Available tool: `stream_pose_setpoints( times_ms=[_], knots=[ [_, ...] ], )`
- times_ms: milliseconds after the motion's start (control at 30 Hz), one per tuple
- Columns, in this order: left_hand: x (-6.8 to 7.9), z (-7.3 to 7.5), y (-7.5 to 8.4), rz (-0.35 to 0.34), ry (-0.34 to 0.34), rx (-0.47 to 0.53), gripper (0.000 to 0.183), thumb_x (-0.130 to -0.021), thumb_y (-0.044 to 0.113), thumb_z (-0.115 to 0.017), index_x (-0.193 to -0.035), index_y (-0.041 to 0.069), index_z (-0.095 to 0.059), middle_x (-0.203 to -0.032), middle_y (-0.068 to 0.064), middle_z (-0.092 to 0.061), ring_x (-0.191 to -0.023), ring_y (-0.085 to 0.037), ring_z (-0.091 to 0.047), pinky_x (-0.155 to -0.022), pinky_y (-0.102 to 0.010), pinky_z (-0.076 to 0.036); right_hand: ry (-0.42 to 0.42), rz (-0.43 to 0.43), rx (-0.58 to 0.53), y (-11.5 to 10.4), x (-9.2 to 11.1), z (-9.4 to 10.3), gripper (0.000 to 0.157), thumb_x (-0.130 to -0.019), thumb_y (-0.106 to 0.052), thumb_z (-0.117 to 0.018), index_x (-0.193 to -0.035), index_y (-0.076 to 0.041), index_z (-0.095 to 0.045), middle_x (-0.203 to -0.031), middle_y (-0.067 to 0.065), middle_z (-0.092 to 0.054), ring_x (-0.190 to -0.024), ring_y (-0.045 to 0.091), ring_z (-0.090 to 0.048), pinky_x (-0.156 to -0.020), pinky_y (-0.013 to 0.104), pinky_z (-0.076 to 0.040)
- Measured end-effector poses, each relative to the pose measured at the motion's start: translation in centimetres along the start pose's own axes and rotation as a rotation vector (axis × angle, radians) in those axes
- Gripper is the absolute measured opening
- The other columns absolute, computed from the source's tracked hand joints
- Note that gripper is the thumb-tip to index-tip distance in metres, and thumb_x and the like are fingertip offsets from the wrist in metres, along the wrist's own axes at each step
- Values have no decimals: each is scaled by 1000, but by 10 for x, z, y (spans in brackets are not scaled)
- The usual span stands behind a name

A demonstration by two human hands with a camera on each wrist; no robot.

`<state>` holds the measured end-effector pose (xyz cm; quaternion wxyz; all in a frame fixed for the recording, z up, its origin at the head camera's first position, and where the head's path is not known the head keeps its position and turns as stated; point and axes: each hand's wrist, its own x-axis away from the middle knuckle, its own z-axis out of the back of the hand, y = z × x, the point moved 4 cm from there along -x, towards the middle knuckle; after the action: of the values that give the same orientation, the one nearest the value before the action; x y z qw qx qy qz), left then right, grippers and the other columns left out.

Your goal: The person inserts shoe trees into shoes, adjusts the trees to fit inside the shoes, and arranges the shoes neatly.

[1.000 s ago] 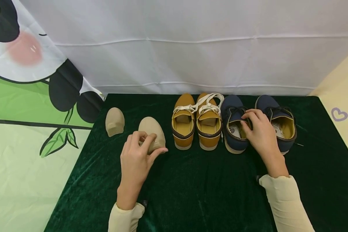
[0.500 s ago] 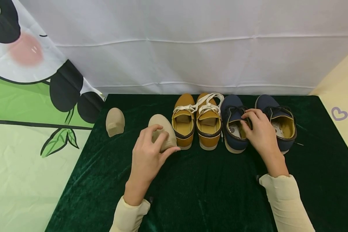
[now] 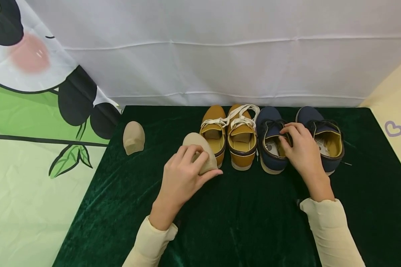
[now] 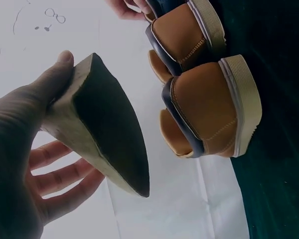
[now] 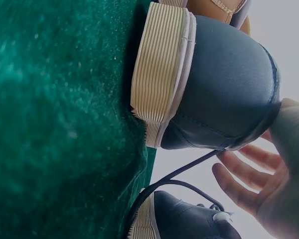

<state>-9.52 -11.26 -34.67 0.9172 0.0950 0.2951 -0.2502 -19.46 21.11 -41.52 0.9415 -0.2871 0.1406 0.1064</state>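
Note:
My left hand (image 3: pixel 183 176) grips a beige toe-shaped shoe filler (image 3: pixel 196 140), thumb on one side and fingers on the other. In the left wrist view the filler (image 4: pixel 112 119) is held up off the cloth, its flat underside in shadow, apart from the brown shoes. In the head view it overlaps the left brown shoe (image 3: pixel 217 146). My right hand (image 3: pixel 302 154) holds the rim of the left navy shoe (image 3: pixel 269 118) at its opening; the right wrist view shows the thumb at the collar of this shoe (image 5: pixel 229 79). A second beige filler (image 3: pixel 133 138) lies at the left.
A right brown shoe (image 3: pixel 242 161) with white laces and a right navy shoe (image 3: pixel 309 115) with dark laces stand in the row. Dark green cloth (image 3: pixel 254 222) covers the table. A white sheet (image 3: pixel 220 70) hangs behind, and a printed panda cloth (image 3: pixel 30 78) hangs at the left.
My left hand has carried the beige filler to the right, up to the left brown shoe. The right hand stays at the left navy shoe.

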Motion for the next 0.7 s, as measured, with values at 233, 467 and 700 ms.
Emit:
stream_pose_setpoints(
  times_ms=[233,467,700],
  knots=[
    [-12,-2,13,-107,19,7,49,-85,64,-77,-98,17,-70,-104,-5,-68,-86,-22,-65,-58,-31,-55,-8,2,-4,1,0,0,15,-98,-5,-70,-112,-1,-67,-135,22,-58,-125,44,-54,-103,63,-46],
    [-24,-2,29,-200,27,4,46,-90,64,-72,-102,20,-70,-103,-2,-66,-84,-21,-65,-57,-28,-54,1,14,-4,-1,-4,4,16,-97,-6,-70,-112,-1,-68,-131,22,-60,-120,43,-57,-100,62,-48],
    [-33,-6,45,-279,48,4,47,-91,66,-68,-104,21,-71,-103,-1,-67,-87,-19,-67,-61,-28,-55,-21,-7,19,-1,-7,8,16,-99,-11,-70,-114,-5,-67,-129,21,-63,-109,41,-62,-91,61,-51]
  ],
)
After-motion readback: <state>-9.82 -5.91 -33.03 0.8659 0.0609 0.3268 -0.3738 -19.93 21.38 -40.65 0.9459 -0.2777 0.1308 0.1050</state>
